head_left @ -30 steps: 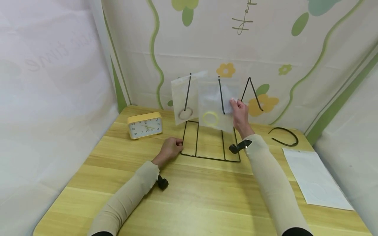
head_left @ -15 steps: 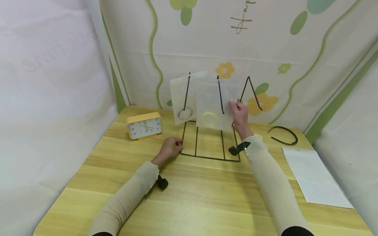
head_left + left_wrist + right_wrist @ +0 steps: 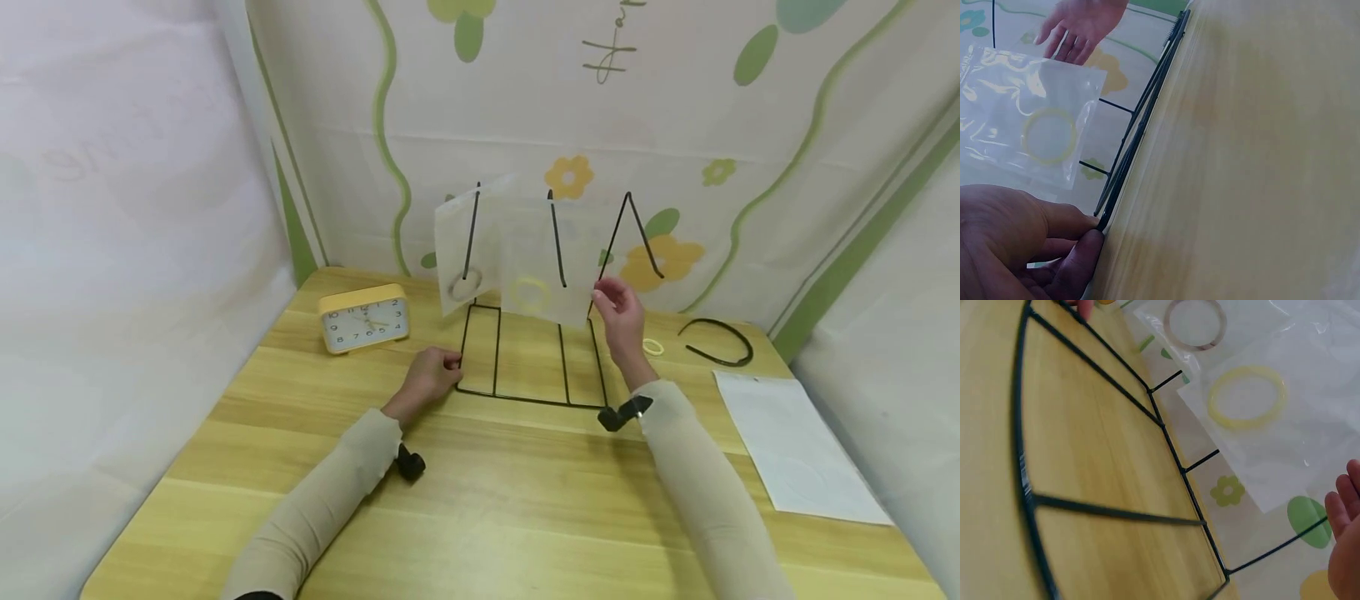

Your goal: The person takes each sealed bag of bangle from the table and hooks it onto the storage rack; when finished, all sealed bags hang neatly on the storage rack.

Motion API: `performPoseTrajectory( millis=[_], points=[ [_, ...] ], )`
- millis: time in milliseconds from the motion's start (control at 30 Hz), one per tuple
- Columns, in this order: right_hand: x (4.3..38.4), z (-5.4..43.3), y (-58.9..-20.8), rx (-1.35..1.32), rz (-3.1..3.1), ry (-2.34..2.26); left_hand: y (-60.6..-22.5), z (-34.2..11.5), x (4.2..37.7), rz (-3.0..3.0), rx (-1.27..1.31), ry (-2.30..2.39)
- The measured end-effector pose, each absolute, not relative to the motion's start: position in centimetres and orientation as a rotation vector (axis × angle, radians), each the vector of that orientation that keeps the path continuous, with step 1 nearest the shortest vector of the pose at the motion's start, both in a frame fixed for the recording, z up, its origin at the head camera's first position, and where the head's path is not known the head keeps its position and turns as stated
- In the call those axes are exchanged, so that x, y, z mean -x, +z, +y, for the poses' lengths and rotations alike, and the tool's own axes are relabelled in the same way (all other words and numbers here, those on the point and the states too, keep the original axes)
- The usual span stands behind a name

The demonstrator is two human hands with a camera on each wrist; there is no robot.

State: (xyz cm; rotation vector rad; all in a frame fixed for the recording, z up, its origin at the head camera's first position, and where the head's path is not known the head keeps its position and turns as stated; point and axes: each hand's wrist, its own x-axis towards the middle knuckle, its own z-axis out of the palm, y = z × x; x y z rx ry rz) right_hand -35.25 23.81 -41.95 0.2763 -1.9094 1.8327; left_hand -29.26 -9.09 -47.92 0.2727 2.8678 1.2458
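Wire rack (image 3: 532, 400): my left hand (image 3: 427, 375) is pinching its base (image 3: 564, 363), presumably steadying it; my right hand (image 3: 622, 325) (empty, fingers loose) is hovering alongside; the yellow-ringed bag (image 3: 534, 250) is hanging from its middle hook (image 3: 558, 242).

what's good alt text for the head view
A person's left grip pinches the base of a black wire rack hung with two translucent bags, each holding a ring; the right grip hovers, empty, beside one bag. A yellow clock stands nearby.

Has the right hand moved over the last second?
Yes: judged against the clock, the right hand has moved right and slightly down in the head view.
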Motion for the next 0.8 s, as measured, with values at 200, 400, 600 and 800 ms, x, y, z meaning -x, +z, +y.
performPoseTrajectory(
  millis=[200,400,600,800],
  points=[
    [31.1,26.4,-42.2,-0.321,-1.894,1.847,-47.8,-9.1,29.2,2.869,-0.271,1.232],
    [27.6,30.8,-43.7,-0.254,-1.927,1.754,-47.6,-9.2,29.1,2.877,-0.258,1.221],
    [27.2,37.1,-46.2,0.025,-1.860,1.718,-47.6,-9.4,29.0,2.870,-0.274,1.248],
    [26.1,43.1,-46.4,0.353,-1.730,1.774,-47.8,-9.2,29.1,2.878,-0.296,1.250]
  ],
)
